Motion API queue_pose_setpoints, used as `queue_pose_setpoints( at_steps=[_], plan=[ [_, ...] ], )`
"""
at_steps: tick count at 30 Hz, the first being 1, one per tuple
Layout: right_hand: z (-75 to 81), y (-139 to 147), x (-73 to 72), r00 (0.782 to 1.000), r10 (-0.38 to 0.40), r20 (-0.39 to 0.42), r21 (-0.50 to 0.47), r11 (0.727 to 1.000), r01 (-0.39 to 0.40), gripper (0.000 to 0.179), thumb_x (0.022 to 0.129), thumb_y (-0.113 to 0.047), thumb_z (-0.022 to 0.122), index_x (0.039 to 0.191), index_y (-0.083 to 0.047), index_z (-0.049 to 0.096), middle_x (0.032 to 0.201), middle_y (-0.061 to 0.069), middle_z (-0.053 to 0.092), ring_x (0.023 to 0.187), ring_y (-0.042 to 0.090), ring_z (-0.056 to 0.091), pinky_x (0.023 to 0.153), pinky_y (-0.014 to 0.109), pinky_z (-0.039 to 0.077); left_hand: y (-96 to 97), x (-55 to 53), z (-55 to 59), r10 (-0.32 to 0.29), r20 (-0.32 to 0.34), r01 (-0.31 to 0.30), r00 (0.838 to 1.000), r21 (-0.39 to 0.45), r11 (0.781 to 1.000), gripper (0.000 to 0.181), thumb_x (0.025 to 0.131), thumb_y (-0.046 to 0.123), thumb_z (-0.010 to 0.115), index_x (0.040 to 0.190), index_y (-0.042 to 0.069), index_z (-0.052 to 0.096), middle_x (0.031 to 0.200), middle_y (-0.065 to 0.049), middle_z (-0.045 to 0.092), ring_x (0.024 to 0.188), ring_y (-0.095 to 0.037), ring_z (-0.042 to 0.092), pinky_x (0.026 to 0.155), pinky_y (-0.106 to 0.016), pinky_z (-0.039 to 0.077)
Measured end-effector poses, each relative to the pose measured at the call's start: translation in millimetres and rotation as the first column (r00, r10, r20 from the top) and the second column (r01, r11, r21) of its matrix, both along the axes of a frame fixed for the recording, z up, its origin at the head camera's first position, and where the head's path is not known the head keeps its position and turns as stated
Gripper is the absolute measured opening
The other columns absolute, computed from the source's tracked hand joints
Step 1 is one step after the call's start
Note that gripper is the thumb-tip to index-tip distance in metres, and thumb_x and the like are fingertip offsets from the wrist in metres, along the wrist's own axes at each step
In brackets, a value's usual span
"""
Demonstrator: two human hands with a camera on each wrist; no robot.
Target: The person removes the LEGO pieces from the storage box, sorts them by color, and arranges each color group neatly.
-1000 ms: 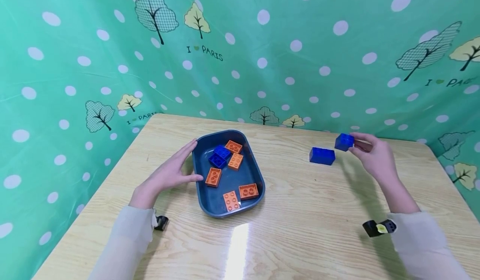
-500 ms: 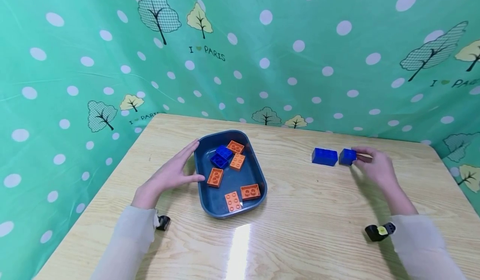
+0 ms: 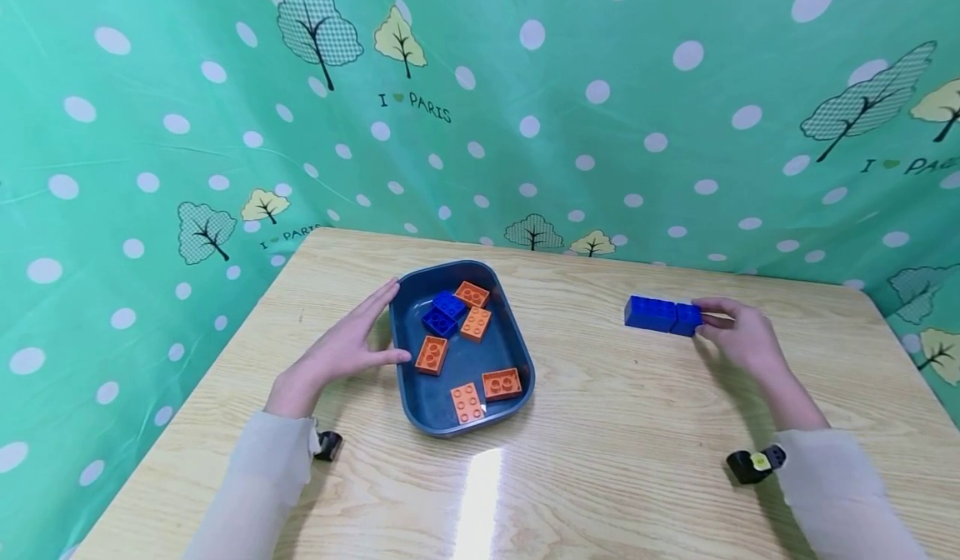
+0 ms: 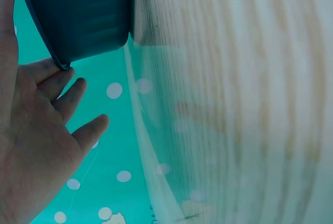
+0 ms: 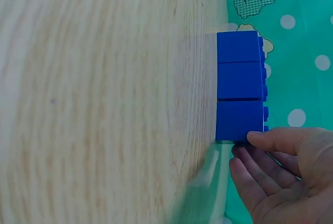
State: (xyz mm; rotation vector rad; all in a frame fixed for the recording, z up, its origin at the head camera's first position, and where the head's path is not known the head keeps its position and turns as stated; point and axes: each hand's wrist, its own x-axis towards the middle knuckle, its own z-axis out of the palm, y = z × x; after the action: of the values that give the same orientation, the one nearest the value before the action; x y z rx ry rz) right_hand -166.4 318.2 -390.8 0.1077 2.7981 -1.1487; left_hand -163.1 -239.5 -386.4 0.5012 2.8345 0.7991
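Observation:
On the right of the table, blue toy bricks point(image 3: 649, 314) stand side by side in a short row, studs up. My right hand point(image 3: 738, 335) pinches the brick at the row's right end point(image 3: 687, 319). Seen from the right wrist, that end brick point(image 5: 239, 121) lies against its neighbours, with my thumb on its edge and several fingers behind it. My left hand point(image 3: 341, 347) rests on the left rim of a dark blue tray point(image 3: 525, 347), fingers stretched out and thumb apart. Inside the tray lie several orange bricks point(image 3: 431, 355) and blue bricks point(image 3: 439, 321).
A light wooden table point(image 3: 592, 443) carries everything. Behind it hangs a green dotted cloth point(image 3: 480, 127) printed with trees. Between the tray and the blue row lies bare wood point(image 3: 573, 335). Each wrist wears a small black camera point(image 3: 750, 465).
My right hand has lowered the blue brick to the table and moved it left against the row's right end. The left hand has stayed at the tray's rim.

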Motion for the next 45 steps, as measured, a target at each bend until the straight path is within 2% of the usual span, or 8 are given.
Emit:
queue_pose_setpoints(
  at_steps=[11, 15, 17, 18, 22, 24, 32, 45],
  plan=[
    [2.5, 1, 2.4, 1.000, 0.017, -0.009, 0.002, 1.000, -0.017, 0.049, 0.100, -0.012, 0.059, 0.146, 0.001, 0.046, 0.144, 0.031, 0.049, 0.131, 0.048, 0.051, 0.101, 0.054, 0.049, 0.8, -0.9, -0.5, -0.007, -0.007, 0.007, 1.000, 0.010, 1.000, 0.109, 0.082, 0.046, 0.079, 0.162, 0.020, 0.010, 0.170, -0.007, 0.009, 0.154, -0.040, 0.017, 0.120, -0.063, 0.026],
    [7.9, 3, 4.2, 1.000, 0.019, -0.018, -0.006, 1.000, -0.019, 0.050, 0.101, -0.018, 0.057, 0.147, -0.002, 0.045, 0.146, 0.027, 0.050, 0.133, 0.046, 0.049, 0.095, 0.033, 0.057, 0.9, -0.9, -1.0, -0.006, -0.007, 0.006, 1.000, 0.013, 1.000, 0.108, 0.082, 0.046, 0.079, 0.162, 0.019, 0.011, 0.170, -0.007, 0.009, 0.154, -0.040, 0.018, 0.120, -0.062, 0.026],
    [11.5, 3, 4.7, 0.999, 0.020, -0.030, -0.011, 1.000, -0.020, 0.051, 0.102, -0.021, 0.057, 0.147, -0.002, 0.044, 0.147, 0.026, 0.050, 0.134, 0.046, 0.048, 0.094, 0.028, 0.057, 0.9, -1.0, -0.9, -0.005, -0.007, 0.005, 1.000, 0.013, 1.000, 0.108, 0.083, 0.046, 0.079, 0.162, 0.019, 0.011, 0.170, -0.007, 0.009, 0.154, -0.039, 0.017, 0.120, -0.062, 0.026],
    [13.4, 2, 4.9, 0.999, 0.017, -0.036, -0.011, 1.000, -0.018, 0.051, 0.102, -0.022, 0.056, 0.148, -0.002, 0.044, 0.147, 0.025, 0.050, 0.134, 0.046, 0.049, 0.091, 0.022, 0.057, 0.7, -1.1, -0.8, -0.005, -0.007, 0.005, 1.000, 0.012, 1.000, 0.108, 0.083, 0.046, 0.079, 0.162, 0.019, 0.011, 0.170, -0.008, 0.009, 0.154, -0.040, 0.017, 0.120, -0.062, 0.026],
    [21.3, -3, 4.2, 0.997, 0.013, -0.077, -0.031, 0.999, -0.015, 0.052, 0.102, -0.022, 0.057, 0.147, 0.000, 0.044, 0.146, 0.027, 0.050, 0.133, 0.047, 0.048, 0.083, 0.007, 0.053, 0.2, -0.9, 0.2, -0.004, -0.002, 0.004, 1.000, 0.012, 1.000, 0.108, 0.083, 0.046, 0.079, 0.162, 0.019, 0.011, 0.170, -0.008, 0.009, 0.154, -0.039, 0.016, 0.121, -0.061, 0.025],
    [25.2, -8, 3.7, 0.995, 0.011, -0.103, -0.042, 0.999, -0.015, 0.051, 0.101, -0.020, 0.059, 0.146, 0.001, 0.045, 0.146, 0.027, 0.051, 0.133, 0.047, 0.049, 0.078, -0.002, 0.046, -0.1, -0.8, 0.4, -0.004, -0.003, 0.004, 1.000, 0.009, 1.000, 0.108, 0.083, 0.046, 0.079, 0.162, 0.018, 0.010, 0.170, -0.008, 0.009, 0.154, -0.040, 0.017, 0.121, -0.062, 0.025],
    [37.7, -32, 3.9, 0.981, 0.025, -0.191, -0.096, 0.994, -0.044, 0.048, 0.098, -0.012, 0.062, 0.142, 0.004, 0.049, 0.142, 0.029, 0.054, 0.130, 0.048, 0.051, 0.083, -0.004, 0.044, -0.4, -0.1, 0.2, -0.001, 0.006, 0.001, 1.000, 0.015, 1.000, 0.108, 0.083, 0.046, 0.079, 0.162, 0.020, 0.010, 0.170, -0.007, 0.009, 0.154, -0.040, 0.017, 0.120, -0.063, 0.025],
    [44.8, -80, -1.8, 0.973, 0.086, -0.216, -0.160, 0.980, -0.122, 0.047, 0.097, -0.009, 0.064, 0.140, 0.002, 0.052, 0.142, 0.024, 0.056, 0.131, 0.041, 0.055, 0.091, 0.002, 0.046, -0.4, 0.3, -0.2, -0.003, 0.002, 0.003, 1.000, 0.017, 1.000, 0.108, 0.082, 0.046, 0.079, 0.162, 0.021, 0.010, 0.170, -0.007, 0.009, 0.154, -0.040, 0.017, 0.120, -0.063, 0.026]
  ],
)
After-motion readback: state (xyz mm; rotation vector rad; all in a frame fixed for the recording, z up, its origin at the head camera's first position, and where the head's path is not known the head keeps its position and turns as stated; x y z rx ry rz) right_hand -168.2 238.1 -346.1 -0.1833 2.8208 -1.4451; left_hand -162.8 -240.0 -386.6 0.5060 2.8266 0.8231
